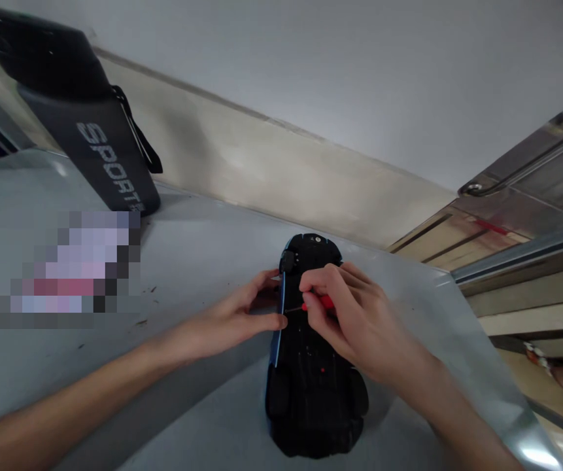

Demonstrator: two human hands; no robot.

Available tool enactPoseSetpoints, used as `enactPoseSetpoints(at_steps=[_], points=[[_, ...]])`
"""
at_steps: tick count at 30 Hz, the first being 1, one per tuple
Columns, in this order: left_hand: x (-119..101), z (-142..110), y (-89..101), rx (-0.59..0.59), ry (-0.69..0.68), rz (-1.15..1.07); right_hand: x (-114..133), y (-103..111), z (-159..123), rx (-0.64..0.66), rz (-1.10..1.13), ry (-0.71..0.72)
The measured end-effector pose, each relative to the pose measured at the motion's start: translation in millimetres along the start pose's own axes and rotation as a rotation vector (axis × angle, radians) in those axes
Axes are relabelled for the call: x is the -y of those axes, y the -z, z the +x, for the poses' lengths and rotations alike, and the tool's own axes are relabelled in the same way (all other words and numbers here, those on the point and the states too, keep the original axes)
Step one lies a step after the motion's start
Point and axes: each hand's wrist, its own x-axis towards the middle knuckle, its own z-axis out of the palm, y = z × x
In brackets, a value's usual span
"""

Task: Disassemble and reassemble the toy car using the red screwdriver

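Note:
A toy car (310, 405) lies upside down on the table, its black underside and wheels facing up and a strip of blue body showing along the left edge. My left hand (242, 317) grips the car's left side, thumb on the edge of the underside and fingers further up the side. In my right hand (344, 307) is a small screwdriver (327, 302) with a red handle, pinched between thumb and fingers. Its thin metal shaft points left, and the tip is at the underside near my left thumb. My right hand hides part of the car's right side.
A dark bottle (95, 124) marked SPORT stands at the back left against the wall panel. A blurred-out, pixelated flat object (75, 261) lies in front of it. Small brown bits (141, 322) dot the grey table (173, 405). A metal rail (531, 163) is at the right.

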Motion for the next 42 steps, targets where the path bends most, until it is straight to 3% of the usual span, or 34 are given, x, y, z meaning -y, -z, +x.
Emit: enactPoseSetpoints(at_steps=[18, 28, 34, 42], points=[[-8, 0, -1.0, -0.018, 0.099, -0.028, -1, -1, 0, 0.011, -0.005, 0.068], [-19, -2, -3.9, -0.027, 0.119, -0.002, 1, -4, 0, 0.028, -0.168, 0.238], [-14, -2, -2.6, -0.032, 0.132, -0.006, -1, -2, 3, -0.053, -0.14, 0.191], [-13, -1, -1.9, -0.032, 0.102, -0.012, 2, 0, 2, -0.023, -0.113, 0.141]])
